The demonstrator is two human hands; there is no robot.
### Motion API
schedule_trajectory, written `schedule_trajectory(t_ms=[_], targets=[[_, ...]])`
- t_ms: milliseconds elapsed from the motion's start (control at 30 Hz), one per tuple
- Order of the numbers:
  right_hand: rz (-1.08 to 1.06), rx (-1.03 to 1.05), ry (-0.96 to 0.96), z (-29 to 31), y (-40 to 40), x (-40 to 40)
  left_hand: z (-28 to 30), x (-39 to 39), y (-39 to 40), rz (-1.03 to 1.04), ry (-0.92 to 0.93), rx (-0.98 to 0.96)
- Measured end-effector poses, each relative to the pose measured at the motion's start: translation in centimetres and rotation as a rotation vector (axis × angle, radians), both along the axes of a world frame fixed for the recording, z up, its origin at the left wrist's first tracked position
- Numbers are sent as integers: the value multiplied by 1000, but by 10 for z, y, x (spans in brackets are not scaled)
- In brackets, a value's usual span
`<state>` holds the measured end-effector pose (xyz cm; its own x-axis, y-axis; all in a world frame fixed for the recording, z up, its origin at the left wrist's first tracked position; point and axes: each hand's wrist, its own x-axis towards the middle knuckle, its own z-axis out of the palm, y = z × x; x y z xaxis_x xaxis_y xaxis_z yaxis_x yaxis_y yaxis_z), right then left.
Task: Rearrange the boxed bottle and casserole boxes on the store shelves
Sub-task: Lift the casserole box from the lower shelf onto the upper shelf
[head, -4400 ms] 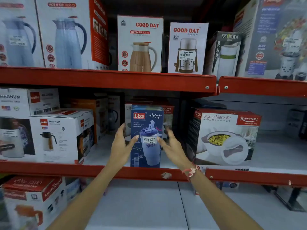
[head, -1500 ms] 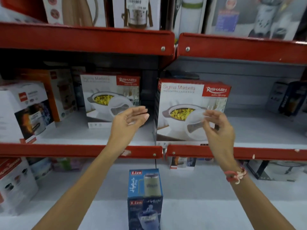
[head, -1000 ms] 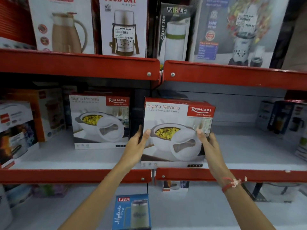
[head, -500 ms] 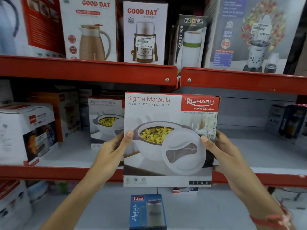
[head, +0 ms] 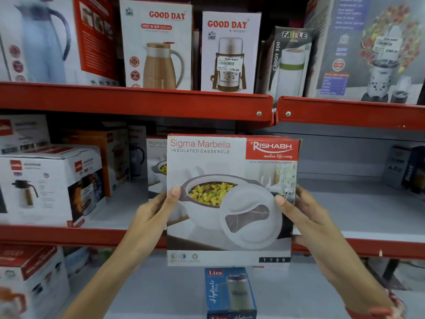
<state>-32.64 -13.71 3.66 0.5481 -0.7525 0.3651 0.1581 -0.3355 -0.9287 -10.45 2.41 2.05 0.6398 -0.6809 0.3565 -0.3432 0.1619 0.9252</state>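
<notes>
Both my hands hold a white and red Sigma Marbella casserole box (head: 230,171) in the air in front of the middle shelf (head: 57,236). My left hand (head: 153,212) grips its left edge, thumb on the front. My right hand (head: 303,215) grips its right edge the same way. A second casserole box (head: 157,162) stands further back on the middle shelf, mostly hidden behind the held one. The blue Liza boxed bottle (head: 230,293) stands upright on the bottom shelf, directly below the held box.
White flask boxes (head: 53,185) and an orange box (head: 112,157) fill the middle shelf's left. Its right half (head: 345,203) is bare apart from dark boxes (head: 407,169) at the far right. Jug, flask and blender boxes (head: 158,47) line the top shelf.
Both hands took the right casserole box off the middle shelf and pulled it toward me. In the last half second it has stayed held out in front of the shelf, shifting slightly right.
</notes>
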Motion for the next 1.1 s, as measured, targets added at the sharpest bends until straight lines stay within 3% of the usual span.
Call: schedule_trajectory(t_ms=[433,1100], targets=[[5,-73,-53,-32,-16,139,-11,114,-9,121,-167,-12],[-20,-79,-14,-64,-17,164,-47,142,-14,138,-137,23]])
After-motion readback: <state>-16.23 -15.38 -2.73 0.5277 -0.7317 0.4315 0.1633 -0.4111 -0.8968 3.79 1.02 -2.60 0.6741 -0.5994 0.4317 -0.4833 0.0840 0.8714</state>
